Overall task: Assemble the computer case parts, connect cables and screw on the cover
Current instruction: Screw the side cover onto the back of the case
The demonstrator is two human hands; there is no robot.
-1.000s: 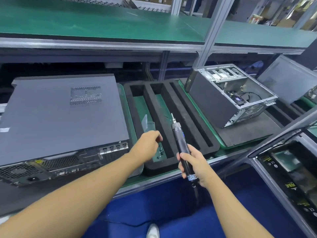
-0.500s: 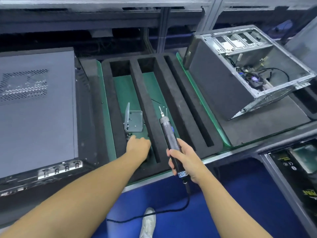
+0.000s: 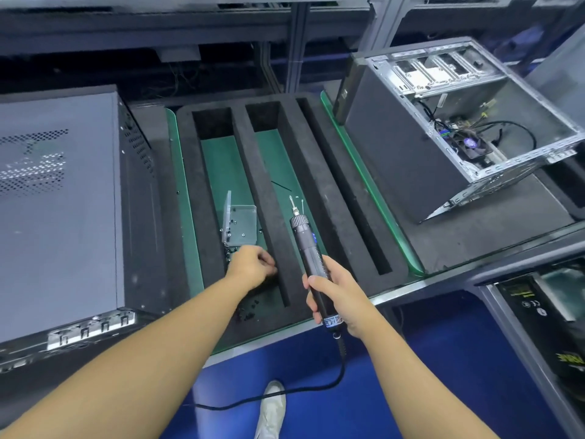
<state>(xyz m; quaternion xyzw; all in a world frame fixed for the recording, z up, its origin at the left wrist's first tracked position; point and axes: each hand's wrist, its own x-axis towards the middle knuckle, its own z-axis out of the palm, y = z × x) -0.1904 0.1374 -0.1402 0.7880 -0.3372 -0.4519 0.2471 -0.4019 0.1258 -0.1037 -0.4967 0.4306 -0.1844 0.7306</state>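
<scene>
While my right hand (image 3: 338,299) wraps the screwdriver (image 3: 305,239), I cannot tell if my curled left hand (image 3: 250,264) holds screws (image 3: 247,313) at the front edge of the tray (image 3: 269,185).

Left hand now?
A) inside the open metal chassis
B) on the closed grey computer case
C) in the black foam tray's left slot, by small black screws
C: the left hand sits in the left slot of the black foam tray, beside the small black screws; the right hand grips the black electric screwdriver.
</scene>
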